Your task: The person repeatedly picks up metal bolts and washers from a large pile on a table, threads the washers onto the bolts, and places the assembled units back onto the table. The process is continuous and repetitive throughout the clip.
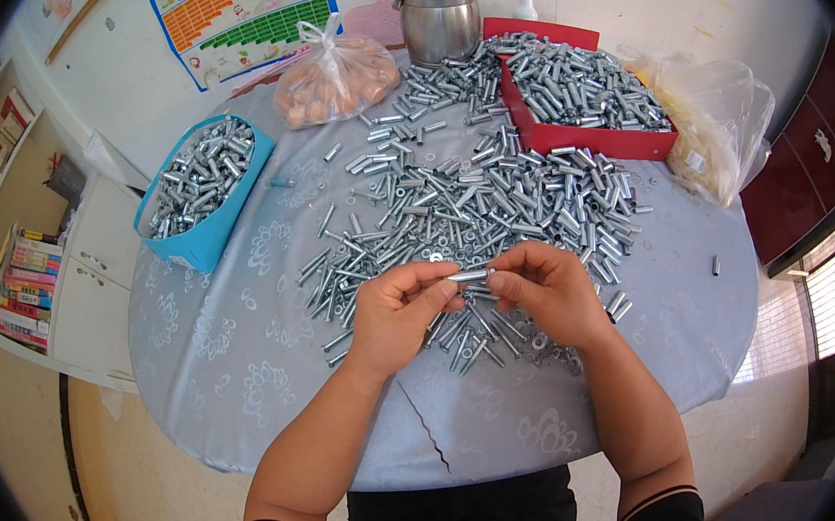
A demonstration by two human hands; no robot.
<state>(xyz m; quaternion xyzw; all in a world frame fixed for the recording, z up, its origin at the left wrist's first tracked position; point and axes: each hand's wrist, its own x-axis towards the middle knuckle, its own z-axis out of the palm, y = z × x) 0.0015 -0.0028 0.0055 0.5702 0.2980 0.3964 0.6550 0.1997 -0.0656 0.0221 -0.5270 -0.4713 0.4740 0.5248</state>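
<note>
Between my two hands a silvery metal sleeve anchor (469, 277) lies level, pinched at both ends. The fingertips of my left hand (407, 307) close on its left end, while my right hand (544, 293) grips the other end with thumb and fingers. Under and beyond both hands spreads a loose heap of metal sleeves (492, 198). Nearer to me, long bolts (475, 340) poke out between my wrists. Small washers (544, 342) and nuts are mixed among them, partly hidden by my right hand.
A blue container (205, 243) of metal parts stands at the left, a red box (603, 147) of sleeves at the back right. Behind are a bag of brown round items (335, 83), a steel pot (440, 17) and a clear plastic bag (716, 121). One sleeve (716, 265) lies far right.
</note>
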